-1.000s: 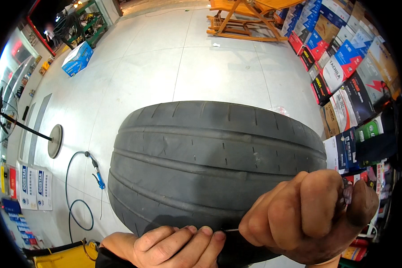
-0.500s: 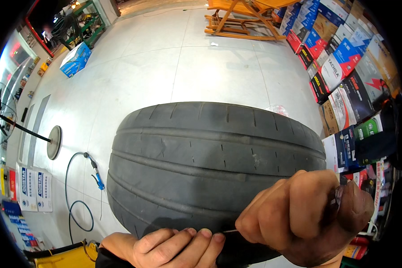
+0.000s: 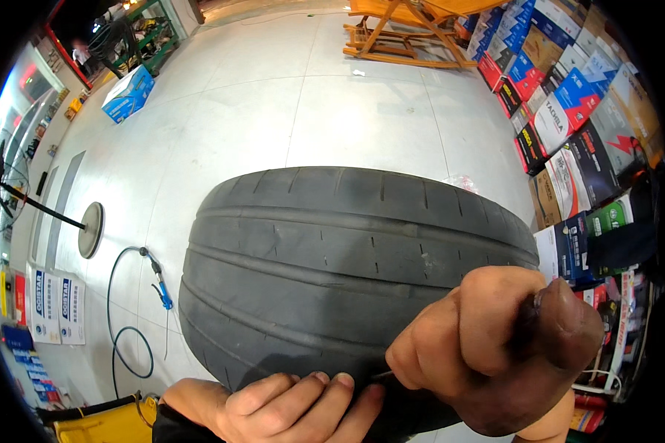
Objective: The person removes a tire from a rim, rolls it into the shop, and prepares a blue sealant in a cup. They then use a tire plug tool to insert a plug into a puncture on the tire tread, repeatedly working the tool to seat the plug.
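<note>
A worn black tire stands in front of me, its grooved tread facing up. My right hand is closed in a fist over the tread's near right part. From the fist's left side sticks a short bit of a thin metal shaft; the rest of that tool is hidden inside the hand. My left hand rests on the tire's near edge, just left of the shaft. Its fingers are a little bent and slightly apart, with the thumb out of sight. What the shaft's tip touches is hidden.
A blue air gun with a coiled hose lies on the pale floor at left. Beyond it are a fan stand's round base and a blue box. Stacked cartons line the right side. A wooden chair stands far back.
My right fist has shifted slightly left and turned a little. My left index finger has moved apart from its neighbours. The whole view has shifted slightly.
</note>
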Demonstrator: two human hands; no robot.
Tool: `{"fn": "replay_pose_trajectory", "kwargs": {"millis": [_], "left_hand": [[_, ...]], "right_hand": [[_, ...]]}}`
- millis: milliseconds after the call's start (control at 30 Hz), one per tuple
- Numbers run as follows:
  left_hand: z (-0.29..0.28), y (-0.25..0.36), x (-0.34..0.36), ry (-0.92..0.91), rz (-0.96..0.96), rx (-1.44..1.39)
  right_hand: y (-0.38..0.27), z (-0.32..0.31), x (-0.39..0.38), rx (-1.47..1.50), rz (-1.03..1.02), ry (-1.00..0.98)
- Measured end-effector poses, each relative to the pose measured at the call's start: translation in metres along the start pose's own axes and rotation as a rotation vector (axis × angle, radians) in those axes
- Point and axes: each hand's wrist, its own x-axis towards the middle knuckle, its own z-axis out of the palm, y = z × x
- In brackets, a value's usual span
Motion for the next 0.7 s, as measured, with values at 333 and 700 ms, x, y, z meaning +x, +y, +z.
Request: {"fn": "replay_pose_trajectory", "kwargs": {"millis": [333,700], "left_hand": [[0.001,-0.004,0.001,0.006,-0.015,-0.014],[-0.007,-0.001,0.027,-0.113,0.005,-0.047]], "right_hand": [[-0.005,-0.006,0.001,-0.018,0.069,-0.038],[-0.007,-0.007,-0.005,0.005,0.069,-0.067]]}}
